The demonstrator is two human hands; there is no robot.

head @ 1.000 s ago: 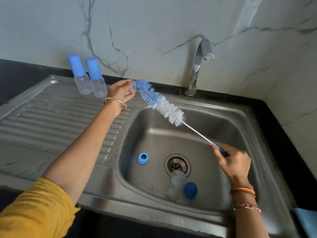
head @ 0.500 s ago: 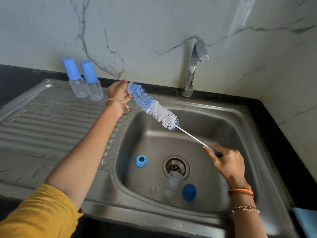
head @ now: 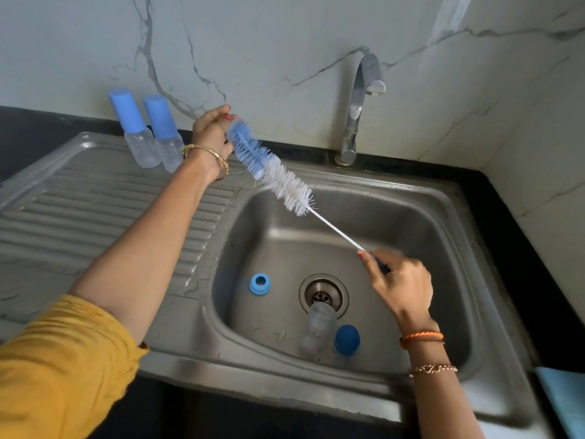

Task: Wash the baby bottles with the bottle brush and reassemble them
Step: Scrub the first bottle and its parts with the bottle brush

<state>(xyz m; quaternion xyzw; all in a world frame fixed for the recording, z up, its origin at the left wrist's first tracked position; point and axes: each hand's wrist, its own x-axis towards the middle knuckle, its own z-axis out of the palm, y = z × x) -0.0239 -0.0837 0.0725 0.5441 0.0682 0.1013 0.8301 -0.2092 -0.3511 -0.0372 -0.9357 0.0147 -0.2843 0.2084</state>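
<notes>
Raised slightly, brush (head: 272, 171) spans left hand (head: 211, 134) to right hand (head: 400, 285).

A home kitchen. A stainless-steel sink (head: 411, 198) with a ribbed draining board (head: 95, 210) is set into a dark countertop (head: 522, 236); a chrome tap (head: 357, 115) rises at its back edge, before a wall of white marble-patterned tiles (head: 285, 33). Two capped baby bottles (head: 148, 131) stand on the board.

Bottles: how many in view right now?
3. Two capped bottles stand on the drainboard by the wall; one uncapped bottle lies in the basin near the drain. The left hand may hide another part.
</notes>
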